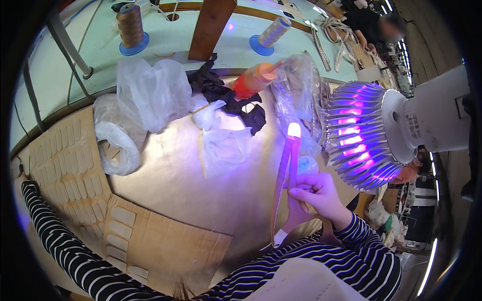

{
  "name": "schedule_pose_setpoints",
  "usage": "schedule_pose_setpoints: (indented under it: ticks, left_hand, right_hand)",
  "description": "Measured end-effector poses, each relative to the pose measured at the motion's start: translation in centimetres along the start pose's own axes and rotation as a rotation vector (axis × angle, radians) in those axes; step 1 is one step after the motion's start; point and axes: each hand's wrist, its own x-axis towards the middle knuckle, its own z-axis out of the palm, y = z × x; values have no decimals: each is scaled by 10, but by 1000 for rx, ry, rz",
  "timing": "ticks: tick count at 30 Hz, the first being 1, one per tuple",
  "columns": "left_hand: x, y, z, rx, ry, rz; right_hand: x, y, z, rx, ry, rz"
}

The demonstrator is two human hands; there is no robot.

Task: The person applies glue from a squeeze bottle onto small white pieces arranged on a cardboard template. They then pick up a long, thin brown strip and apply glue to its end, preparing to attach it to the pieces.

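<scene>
Leather strip [287, 165], long, tan: pinched low in right hand [316, 193], tip lit pink just beside finned purple lamp [359, 135]. Left hand out of view; striped sleeve [65, 246] along left desk edge. Clear plastic bags [150, 93], knotted, contents unclear, lying further back on desk [191, 190]. Bare desk between hand and bags. Cardboard sheet [155, 241] at near edge.

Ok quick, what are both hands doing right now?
Left hand: out of view; only its striped sleeve shows.
Right hand: closed, holding a long strap up to the purple lamp.
</scene>
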Motion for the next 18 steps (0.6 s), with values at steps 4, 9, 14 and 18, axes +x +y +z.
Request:
schedule_pose_setpoints:
  ticks: [4,9,14,18]
  left_hand:
    - [-5,-14,-7,14,-8,52]
    - [-22,-39,-27,13,9,120]
    - [-50,1,-108,-78,37,207]
    - [-144,89,-218,-335,29,281]
  right_hand:
    - [-6,4,-1,154,-29,-4]
    - [-7,7,-5,196,-84,-73]
    - [-15,10,-13,187,-138,-195]
    - [-13,14,-19,200,-188,-278]
